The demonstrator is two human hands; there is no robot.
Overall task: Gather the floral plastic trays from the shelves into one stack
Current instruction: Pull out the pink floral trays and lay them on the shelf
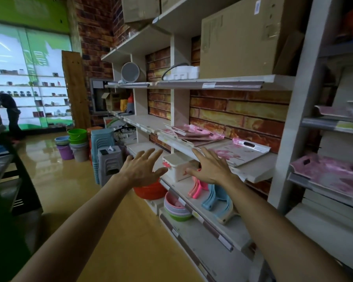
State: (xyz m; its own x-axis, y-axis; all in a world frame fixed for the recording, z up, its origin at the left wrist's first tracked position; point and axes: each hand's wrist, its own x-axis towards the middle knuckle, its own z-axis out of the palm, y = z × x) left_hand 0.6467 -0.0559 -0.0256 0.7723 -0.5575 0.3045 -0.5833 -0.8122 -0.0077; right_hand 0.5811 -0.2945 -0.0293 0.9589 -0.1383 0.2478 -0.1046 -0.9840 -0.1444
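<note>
Left hand (140, 171), right hand (212, 169) both spread, empty, short of floral trays (194, 132) on shelf (253, 169); trays judged light, stiff, slick; take by handle cutouts

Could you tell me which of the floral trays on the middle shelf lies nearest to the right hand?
The single floral tray lying flat by itself just beyond the right hand. The pile of floral trays sits farther back to its left, several stacked unevenly.

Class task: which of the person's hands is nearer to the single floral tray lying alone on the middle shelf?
Right. The right hand is spread just left of the floral tray, near its front corner; the left hand hovers farther left, off the shelf.
</note>
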